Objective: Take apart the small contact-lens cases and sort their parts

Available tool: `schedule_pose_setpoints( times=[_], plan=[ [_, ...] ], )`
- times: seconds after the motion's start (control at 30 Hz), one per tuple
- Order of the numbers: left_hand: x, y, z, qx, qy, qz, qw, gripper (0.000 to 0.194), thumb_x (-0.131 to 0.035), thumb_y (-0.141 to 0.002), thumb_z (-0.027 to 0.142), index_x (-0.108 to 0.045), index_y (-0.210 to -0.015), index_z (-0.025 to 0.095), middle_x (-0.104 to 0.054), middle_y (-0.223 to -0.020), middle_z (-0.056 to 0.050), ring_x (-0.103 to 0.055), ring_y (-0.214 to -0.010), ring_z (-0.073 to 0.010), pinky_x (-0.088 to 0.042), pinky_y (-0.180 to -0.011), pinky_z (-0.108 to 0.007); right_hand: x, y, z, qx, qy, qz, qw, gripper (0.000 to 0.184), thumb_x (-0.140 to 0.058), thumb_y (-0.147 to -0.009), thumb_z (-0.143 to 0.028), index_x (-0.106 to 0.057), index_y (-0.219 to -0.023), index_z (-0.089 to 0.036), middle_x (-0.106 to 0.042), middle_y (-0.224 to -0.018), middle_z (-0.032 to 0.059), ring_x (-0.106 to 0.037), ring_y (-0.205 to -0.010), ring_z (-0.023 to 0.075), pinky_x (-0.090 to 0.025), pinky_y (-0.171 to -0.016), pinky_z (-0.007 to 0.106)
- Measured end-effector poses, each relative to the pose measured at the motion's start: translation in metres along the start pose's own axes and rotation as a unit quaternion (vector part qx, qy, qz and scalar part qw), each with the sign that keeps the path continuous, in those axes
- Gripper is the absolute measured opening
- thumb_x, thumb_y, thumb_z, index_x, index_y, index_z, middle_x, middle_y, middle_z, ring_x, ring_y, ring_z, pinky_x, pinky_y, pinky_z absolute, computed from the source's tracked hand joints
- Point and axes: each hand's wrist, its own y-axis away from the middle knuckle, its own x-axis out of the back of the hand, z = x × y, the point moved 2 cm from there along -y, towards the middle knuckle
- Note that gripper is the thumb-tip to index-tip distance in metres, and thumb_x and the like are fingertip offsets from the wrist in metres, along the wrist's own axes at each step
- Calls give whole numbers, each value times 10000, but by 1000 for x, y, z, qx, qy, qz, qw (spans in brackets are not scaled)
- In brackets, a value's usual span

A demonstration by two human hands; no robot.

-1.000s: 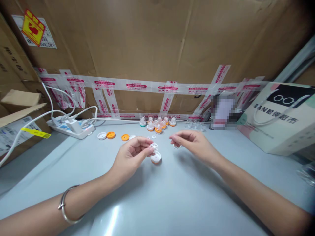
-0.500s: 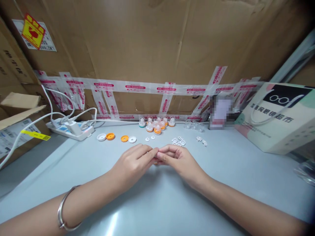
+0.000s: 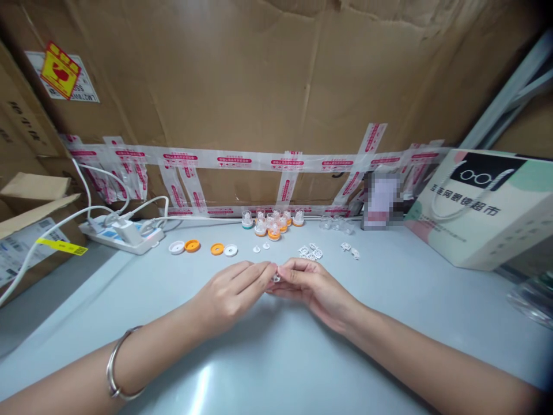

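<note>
My left hand [image 3: 235, 291] and my right hand [image 3: 309, 285] meet above the grey table, fingertips pinched together. Between them shows a sliver of a small white plastic part [image 3: 275, 278]; fingers hide most of it. Just beyond lie several white openwork plastic pieces [image 3: 311, 252], and two more white pieces [image 3: 349, 251] to their right. Two tiny white parts [image 3: 261, 248] sit behind my left fingers. Farther left are orange rings [image 3: 192, 246] and white rings [image 3: 230, 251]. A cluster of small clear-domed toys [image 3: 274, 225] with orange or teal bases stands at the back.
Clear domes [image 3: 337, 223] lie by the rear cardboard box [image 3: 242, 69]. A power strip [image 3: 125, 233] with white cables sits at left, near an open carton [image 3: 34, 230]. On the right are a paper bag [image 3: 470, 213] and a pixelated upright object [image 3: 382, 202].
My hands have turned slightly, with the right fingers now lower beneath the part, and a bit of white shows between the fingertips. The view has shifted a little.
</note>
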Motion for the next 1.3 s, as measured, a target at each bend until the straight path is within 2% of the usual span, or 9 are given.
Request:
schedule_pose_setpoints(
  times=[0.23,0.37,0.5,0.7,0.87,1.0,1.13,1.3],
  plan=[
    [-4,3,-2,34,47,43,997,370,-526,-779,87,-476,-1143,130,-622,-995,-90,-581,-839,-138,-501,-718,-262,2,-1,0,-26,-19,-17,999,138,-642,-704,-258,-587,-700,-132,-658,-721,38,-629,-741,135,-468,-774,293],
    [-6,1,-5,70,102,66,990,362,-538,-775,94,-491,-1129,152,-640,-958,-69,-597,-827,-124,-507,-722,-238,-1,-2,1,22,41,10,999,215,-619,-717,-333,-591,-752,-123,-655,-705,53,-626,-702,140,-473,-745,308],
    [-10,1,-6,144,161,72,974,288,-549,-772,126,-546,-1056,174,-658,-865,-32,-614,-755,-106,-515,-697,-206,-1,-4,2,78,84,41,993,254,-617,-706,-358,-585,-778,-116,-650,-675,52,-623,-663,148,-479,-719,324],
    [-16,0,-5,253,286,31,924,220,-534,-784,189,-586,-998,179,-666,-865,-18,-629,-728,-110,-532,-706,-215,1,-4,-1,110,144,60,982,263,-647,-666,-331,-581,-831,-137,-645,-705,28,-606,-641,119,-474,-655,264],
    [-14,-3,-2,317,361,41,876,216,-545,-770,245,-592,-963,161,-667,-873,-30,-637,-768,-138,-543,-719,-247,-6,1,-7,125,160,69,977,238,-674,-626,-279,-553,-780,-144,-631,-667,6,-595,-604,102,-472,-637,247],
    [-10,-8,4,359,390,58,846,238,-579,-735,275,-592,-927,136,-674,-829,-48,-642,-749,-157,-537,-719,-271,-10,3,-9,87,130,66,985,177,-663,-626,-225,-538,-722,-144,-622,-623,0,-574,-554,81,-465,-609,226],
    [-6,-15,11,386,439,73,808,269,-615,-696,288,-596,-883,97,-675,-823,-84,-641,-759,-179,-526,-730,-291,-12,6,-5,85,93,66,990,100,-629,-646,-193,-541,-654,-145,-579,-557,-24,-516,-486,47,-431,-530,178],
    [-7,-15,14,391,466,96,788,303,-655,-649,288,-584,-866,88,-676,-781,-79,-641,-728,-173,-515,-718,-294,-13,10,5,109,59,63,990,36,-595,-656,-165,-569,-648,-142,-547,-545,-32,-484,-472,33,-405,-496,160]
  ],
)
